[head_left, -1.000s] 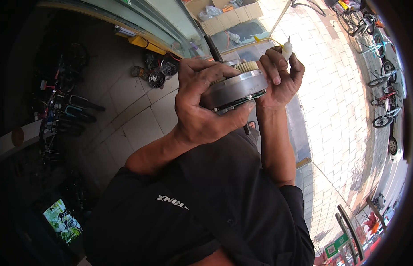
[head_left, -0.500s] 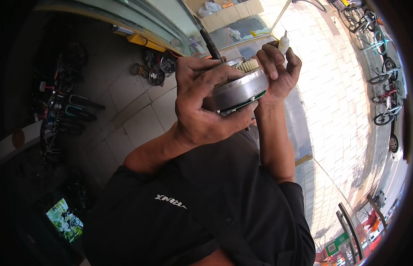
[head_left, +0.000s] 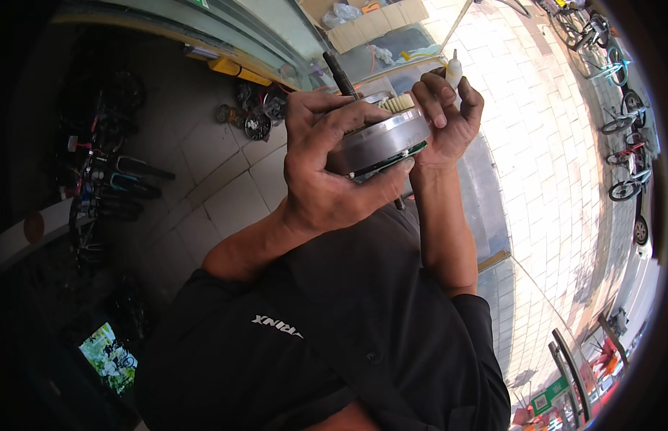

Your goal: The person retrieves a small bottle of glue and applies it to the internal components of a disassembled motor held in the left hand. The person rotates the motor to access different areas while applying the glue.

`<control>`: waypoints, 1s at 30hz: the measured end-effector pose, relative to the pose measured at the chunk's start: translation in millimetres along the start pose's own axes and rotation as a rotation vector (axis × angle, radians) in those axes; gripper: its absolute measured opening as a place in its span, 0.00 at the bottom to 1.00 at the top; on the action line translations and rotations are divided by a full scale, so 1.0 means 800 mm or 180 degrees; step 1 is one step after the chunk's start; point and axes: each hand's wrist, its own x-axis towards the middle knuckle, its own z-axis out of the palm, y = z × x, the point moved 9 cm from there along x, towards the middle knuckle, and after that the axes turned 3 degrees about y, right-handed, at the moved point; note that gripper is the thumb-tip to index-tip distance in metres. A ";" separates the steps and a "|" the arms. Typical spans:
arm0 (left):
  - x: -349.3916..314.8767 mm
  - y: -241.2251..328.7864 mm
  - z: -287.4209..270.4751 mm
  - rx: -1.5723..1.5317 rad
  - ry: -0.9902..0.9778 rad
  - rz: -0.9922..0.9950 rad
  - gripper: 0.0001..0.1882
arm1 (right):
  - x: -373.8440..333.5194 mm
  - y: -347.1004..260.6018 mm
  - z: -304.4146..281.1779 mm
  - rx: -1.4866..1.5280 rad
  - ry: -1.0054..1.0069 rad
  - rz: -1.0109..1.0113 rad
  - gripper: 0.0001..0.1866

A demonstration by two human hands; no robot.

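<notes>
Your left hand [head_left: 312, 169] clamps its fingers around the hub [head_left: 380, 146], while your right hand [head_left: 452, 133], near the gear [head_left: 400, 104], grips the bottle [head_left: 454, 72] between its fingers.

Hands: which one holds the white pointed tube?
The right hand: it pinches the white pointed tube, while the left hand grips the round metal gear housing.
</notes>
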 end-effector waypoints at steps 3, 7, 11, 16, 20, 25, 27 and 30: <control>-0.002 -0.006 0.000 -0.0037 -0.0025 -0.0110 0.29 | -0.001 0.000 0.001 0.0009 -0.0001 -0.0037 0.17; -0.003 -0.012 0.001 -0.0151 -0.0022 -0.0186 0.30 | -0.001 0.000 -0.004 0.0004 0.0024 -0.0090 0.17; -0.007 -0.018 0.002 -0.0178 -0.0056 -0.0247 0.30 | -0.004 0.001 -0.006 0.0021 0.0076 -0.0082 0.17; -0.011 -0.022 0.002 -0.0246 -0.0100 -0.0372 0.30 | -0.006 0.003 -0.009 0.0056 0.0154 -0.0071 0.18; -0.012 -0.023 0.001 -0.0260 -0.0055 -0.0464 0.29 | -0.006 0.002 -0.013 0.0046 0.0156 -0.0074 0.19; -0.012 -0.025 0.003 -0.0279 -0.0101 -0.0461 0.29 | -0.008 0.001 -0.012 0.0068 0.0162 -0.0065 0.20; -0.012 -0.024 0.003 -0.0297 -0.0098 -0.0496 0.28 | -0.008 0.001 -0.014 0.0074 0.0173 -0.0063 0.20; -0.011 -0.026 0.003 -0.0307 -0.0125 -0.0512 0.27 | -0.011 0.003 -0.004 -0.0006 0.0074 -0.0037 0.13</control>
